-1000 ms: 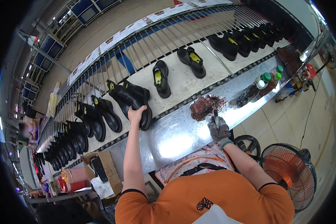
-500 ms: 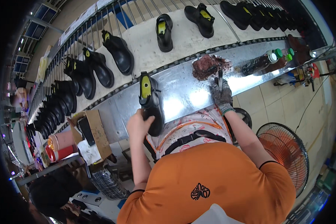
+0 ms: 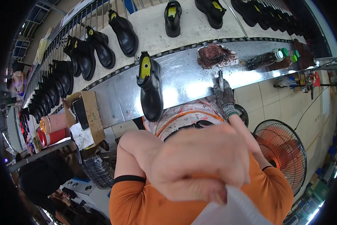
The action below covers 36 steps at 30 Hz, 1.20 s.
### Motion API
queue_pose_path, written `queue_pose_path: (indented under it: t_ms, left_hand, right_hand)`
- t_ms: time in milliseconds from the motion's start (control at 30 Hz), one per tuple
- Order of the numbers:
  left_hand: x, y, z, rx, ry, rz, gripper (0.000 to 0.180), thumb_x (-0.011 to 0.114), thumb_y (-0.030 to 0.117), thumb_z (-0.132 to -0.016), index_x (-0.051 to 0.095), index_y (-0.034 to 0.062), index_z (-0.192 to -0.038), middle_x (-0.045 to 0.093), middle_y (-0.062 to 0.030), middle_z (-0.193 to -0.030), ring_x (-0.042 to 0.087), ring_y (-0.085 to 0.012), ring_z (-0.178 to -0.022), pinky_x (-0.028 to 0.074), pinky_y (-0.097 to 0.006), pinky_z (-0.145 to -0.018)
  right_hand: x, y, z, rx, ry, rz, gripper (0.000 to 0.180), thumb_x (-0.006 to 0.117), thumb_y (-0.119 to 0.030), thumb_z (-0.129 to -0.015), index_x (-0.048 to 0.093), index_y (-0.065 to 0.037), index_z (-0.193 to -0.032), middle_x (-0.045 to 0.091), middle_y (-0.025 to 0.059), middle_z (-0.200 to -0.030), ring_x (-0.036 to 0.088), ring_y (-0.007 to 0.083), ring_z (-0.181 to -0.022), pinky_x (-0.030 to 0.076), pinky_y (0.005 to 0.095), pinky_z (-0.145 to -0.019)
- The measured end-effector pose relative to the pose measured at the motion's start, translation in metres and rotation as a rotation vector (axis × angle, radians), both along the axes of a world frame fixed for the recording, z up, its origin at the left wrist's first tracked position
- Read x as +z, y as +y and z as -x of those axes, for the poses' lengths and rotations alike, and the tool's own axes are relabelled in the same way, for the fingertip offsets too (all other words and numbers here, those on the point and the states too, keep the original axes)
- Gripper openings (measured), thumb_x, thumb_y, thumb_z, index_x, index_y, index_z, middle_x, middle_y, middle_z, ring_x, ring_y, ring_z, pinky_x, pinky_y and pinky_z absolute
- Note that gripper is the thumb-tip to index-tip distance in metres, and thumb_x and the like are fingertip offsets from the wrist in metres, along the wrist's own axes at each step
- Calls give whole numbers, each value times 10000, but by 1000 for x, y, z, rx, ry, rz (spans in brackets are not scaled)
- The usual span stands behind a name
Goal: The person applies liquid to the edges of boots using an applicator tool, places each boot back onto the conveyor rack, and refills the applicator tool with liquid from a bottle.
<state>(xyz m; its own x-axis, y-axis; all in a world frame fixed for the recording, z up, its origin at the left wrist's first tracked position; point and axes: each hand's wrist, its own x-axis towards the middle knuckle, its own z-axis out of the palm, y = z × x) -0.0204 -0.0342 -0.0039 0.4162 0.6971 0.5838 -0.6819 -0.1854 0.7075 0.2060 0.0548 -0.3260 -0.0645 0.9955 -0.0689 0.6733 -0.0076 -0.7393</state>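
Observation:
My bare left hand [image 3: 204, 159] is raised close in front of me, blurred, its fingers curled. Thumb and fingers meet at the edge of a white cloth-like piece [image 3: 232, 208] at the bottom of the view and appear to pinch it. My right hand [image 3: 224, 99], in a dark knitted glove, is closed round a slim grey tool [image 3: 221, 80] whose kind I cannot make out. A black ankle boot [image 3: 151, 93] with a yellow insole stands untouched at the metal table's near edge, toe toward me.
Dark reddish-brown crumbly matter [image 3: 215, 56] lies on the metal table [image 3: 183, 71]. Capped bottles [image 3: 266, 60] stand at right. Several black boots [image 3: 123, 33] line the pale conveyor [image 3: 149, 22] behind. A cardboard box [image 3: 93, 116] is at left, a fan [image 3: 282, 150] at right.
My left hand has let go of the boot and risen toward me to the white piece. The boot stays on the table. My right hand still holds the tool; the view has shifted slightly.

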Motion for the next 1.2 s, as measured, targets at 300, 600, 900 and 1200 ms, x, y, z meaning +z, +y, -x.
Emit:
queue_pose_path:
  t_ms: [300, 600, 900, 1200]
  left_hand:
    - [-81, 39, 52, 1075, 234, 125, 307, 425, 193, -970, 483, 23, -720, 537, -104, -809, 584, -303, -910, 433, -421, -855]
    - [-222, 94, 167, 722, 446, 718, 792, 176, 670, -899, 592, 43, -1146, 615, -82, -1106, 530, -175, -1038, 363, -305, -924]
    - [-214, 102, 145, 571, 403, 549, 733, 186, 574, -948, 526, 28, -595, 525, -93, -618, 529, -251, -832, 385, -330, -877]
    - [-162, 51, 133, 553, 114, 25, 449, 524, 378, -817, 573, 37, -529, 564, -85, -553, 524, -232, -753, 295, -392, -983]
  right_hand:
    - [68, -13, 40, -247, 1201, 494, 613, 509, -56, -893, 216, -150, -1423, 584, 87, -857, 548, 102, -579, 508, 262, -507]
    - [87, -21, 46, -216, 1094, 530, 597, 460, -111, -921, 158, -184, -1430, 607, 140, -880, 626, 190, -632, 563, 339, -568]
    - [81, -16, 38, -186, 1084, 460, 330, 602, -78, -859, 480, -51, -1165, 633, 106, -913, 585, 116, -642, 484, 230, -509]
    - [111, -17, 25, 5, 966, 545, 216, 607, -123, -860, 591, -10, -1043, 639, 95, -877, 587, 119, -635, 492, 230, -481]
